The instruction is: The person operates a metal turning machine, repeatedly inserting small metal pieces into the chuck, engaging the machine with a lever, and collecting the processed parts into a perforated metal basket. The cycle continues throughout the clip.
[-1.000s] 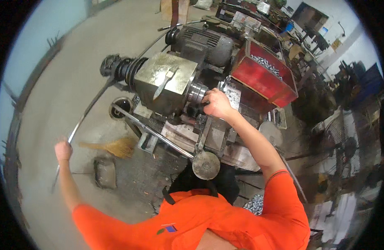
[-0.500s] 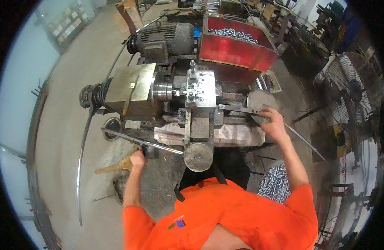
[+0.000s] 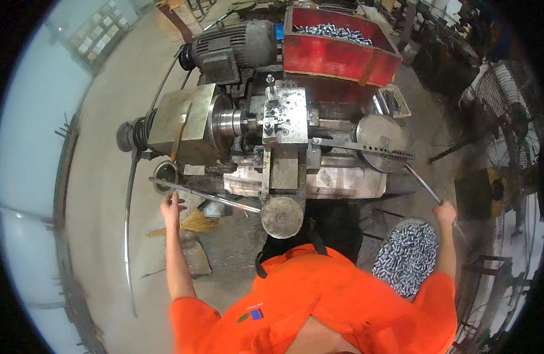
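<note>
My right hand (image 3: 445,213) is closed round the steel lever rod (image 3: 424,184) that slants down from the round disc (image 3: 383,137) at the machine's right. A flat bar with a row of holes (image 3: 361,146) lies across that disc. My left hand (image 3: 172,209) is just below the outer end of the other lever rod (image 3: 208,196), its fingers apart and holding nothing. That rod runs to a smaller disc (image 3: 282,217) at the machine's front. Behind it, a metal tool block (image 3: 292,115) faces the round chuck (image 3: 226,122) of the small lathe.
A red bin (image 3: 337,59) of small metal parts sits behind the lathe, beside a motor (image 3: 242,46). A round container of similar parts (image 3: 406,253) is by my right arm. A broom head (image 3: 200,222) lies at left; a fan (image 3: 508,118) stands far right.
My right hand has left the holed bar by the right disc and moved down and right onto that disc's lever rod. My left hand has moved up and left, toward the left rod's end.
</note>
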`<state>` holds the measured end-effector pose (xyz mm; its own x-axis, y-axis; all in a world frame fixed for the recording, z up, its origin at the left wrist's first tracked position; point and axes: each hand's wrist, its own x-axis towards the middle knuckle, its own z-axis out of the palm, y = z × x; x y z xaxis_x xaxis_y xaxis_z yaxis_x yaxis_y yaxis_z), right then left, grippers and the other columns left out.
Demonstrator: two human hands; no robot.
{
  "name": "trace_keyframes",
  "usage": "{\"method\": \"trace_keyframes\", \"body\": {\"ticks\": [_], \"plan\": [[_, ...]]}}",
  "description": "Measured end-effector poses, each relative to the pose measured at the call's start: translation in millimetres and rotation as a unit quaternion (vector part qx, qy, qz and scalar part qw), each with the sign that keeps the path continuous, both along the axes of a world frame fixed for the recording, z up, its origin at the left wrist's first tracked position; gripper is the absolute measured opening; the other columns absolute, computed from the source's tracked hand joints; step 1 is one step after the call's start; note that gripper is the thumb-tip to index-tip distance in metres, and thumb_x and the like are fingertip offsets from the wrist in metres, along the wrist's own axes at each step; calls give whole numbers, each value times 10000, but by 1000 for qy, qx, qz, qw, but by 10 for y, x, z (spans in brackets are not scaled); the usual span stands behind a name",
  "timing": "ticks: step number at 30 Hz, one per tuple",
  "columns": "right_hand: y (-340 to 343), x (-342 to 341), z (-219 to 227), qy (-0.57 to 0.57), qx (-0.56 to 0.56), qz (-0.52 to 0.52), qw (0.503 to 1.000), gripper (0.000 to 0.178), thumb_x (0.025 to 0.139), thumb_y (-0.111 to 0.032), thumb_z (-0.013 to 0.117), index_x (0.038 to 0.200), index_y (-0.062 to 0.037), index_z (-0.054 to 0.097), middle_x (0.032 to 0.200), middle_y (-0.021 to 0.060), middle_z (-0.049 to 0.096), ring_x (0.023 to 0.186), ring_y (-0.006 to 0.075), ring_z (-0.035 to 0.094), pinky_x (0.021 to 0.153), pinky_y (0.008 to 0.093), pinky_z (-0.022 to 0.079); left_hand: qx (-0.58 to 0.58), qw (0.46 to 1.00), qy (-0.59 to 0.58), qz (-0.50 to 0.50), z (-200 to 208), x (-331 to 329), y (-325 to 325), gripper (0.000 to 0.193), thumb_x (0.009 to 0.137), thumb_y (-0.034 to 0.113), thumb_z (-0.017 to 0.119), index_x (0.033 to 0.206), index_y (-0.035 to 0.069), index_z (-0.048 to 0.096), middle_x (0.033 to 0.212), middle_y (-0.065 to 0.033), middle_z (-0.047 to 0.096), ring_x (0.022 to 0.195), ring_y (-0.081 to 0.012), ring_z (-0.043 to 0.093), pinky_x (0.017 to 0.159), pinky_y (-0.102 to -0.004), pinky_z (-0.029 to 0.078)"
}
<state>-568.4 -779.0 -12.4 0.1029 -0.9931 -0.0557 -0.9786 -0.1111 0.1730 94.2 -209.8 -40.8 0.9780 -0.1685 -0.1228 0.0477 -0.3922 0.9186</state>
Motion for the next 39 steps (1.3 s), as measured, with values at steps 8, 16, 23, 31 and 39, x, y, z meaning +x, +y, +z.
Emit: {"method": "trace_keyframes", "body": {"ticks": [8, 16, 23, 31, 39], "plan": [[1650, -30, -400, -333, 120, 55, 933, 346, 592, -189, 601, 884, -4, 614, 693, 170, 595, 616, 303, 556, 584, 386, 447, -105, 990, 64, 70, 295, -310, -740, 316, 882, 275, 500, 935, -35, 515, 707, -140, 613, 527, -225, 619, 465, -311, 525], [2226, 487, -409, -482, 144, -30, 864, 256, 602, -114, 548, 831, -7, 591, 617, -7, 471, 552, 106, 418, 507, 248, 331, -141, 985, 49, 81, 163, -241, -762, 256, 872, 211, 485, 921, -41, 480, 742, -113, 563, 582, -228, 599, 524, -345, 550], [2285, 611, -189, -491, 159, -25, 856, 290, 635, -166, 549, 858, 13, 596, 654, 55, 496, 592, 143, 458, 535, 284, 394, -121, 991, 9, 65, 167, -207, -748, 306, 847, 247, 520, 879, -51, 456, 633, -158, 556, 514, -280, 610, 457, -367, 548], [1427, 111, -173, -274, 109, 30, 955, 355, 623, -223, 605, 904, -7, 619, 632, 171, 583, 562, 290, 553, 549, 395, 448, -34, 993, 96, 59, 156, -115, -572, 344, 891, 247, 484, 960, -90, 484, 706, -179, 587, 509, -260, 607, 409, -357, 542], [-411, -46, -283, -15, -158, 47, 986, 599, 650, -204, 626, 1211, -37, 501, 1037, 185, 577, 945, 363, 568, 835, 433, 455, -108, 980, 158, -61, 120, -86, -535, 502, 889, 376, 515, 1144, -53, 472, 830, -176, 615, 639, -248, 642, 573, -340, 554]]}}
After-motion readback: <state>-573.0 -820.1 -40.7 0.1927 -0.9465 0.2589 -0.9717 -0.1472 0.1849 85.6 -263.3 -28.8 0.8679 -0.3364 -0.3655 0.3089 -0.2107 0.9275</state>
